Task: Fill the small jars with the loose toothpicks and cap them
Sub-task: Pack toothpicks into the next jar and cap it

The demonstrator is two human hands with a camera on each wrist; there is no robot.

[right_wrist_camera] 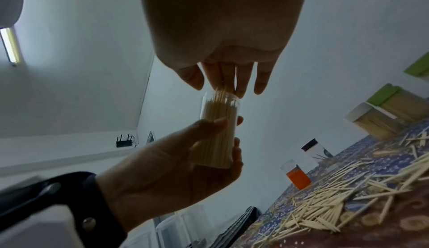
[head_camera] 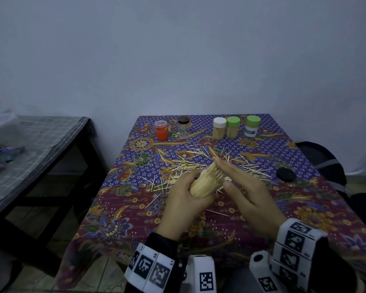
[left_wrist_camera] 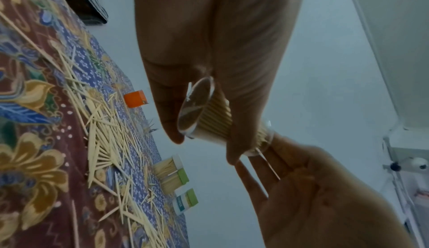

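Note:
My left hand (head_camera: 184,206) grips a clear jar (head_camera: 205,185) packed with toothpicks and holds it tilted above the table. The jar's mouth points up and to the right, with no cap on it. My right hand (head_camera: 241,187) lies with straight fingers against the toothpick tips that stick out of the mouth. In the right wrist view the fingertips (right_wrist_camera: 239,90) touch the tips above the jar (right_wrist_camera: 218,134). From the left wrist I see the jar's clear base (left_wrist_camera: 195,108). Loose toothpicks (head_camera: 188,163) lie scattered on the patterned cloth. A black lid (head_camera: 286,174) lies at the right.
At the table's far edge stand a white-capped jar (head_camera: 219,128) and two green-capped jars (head_camera: 233,127) holding toothpicks, plus an orange jar (head_camera: 161,130) and a brown-capped jar (head_camera: 183,126). A low table with checked cloth (head_camera: 40,144) stands left; a dark bag (head_camera: 325,161) is at right.

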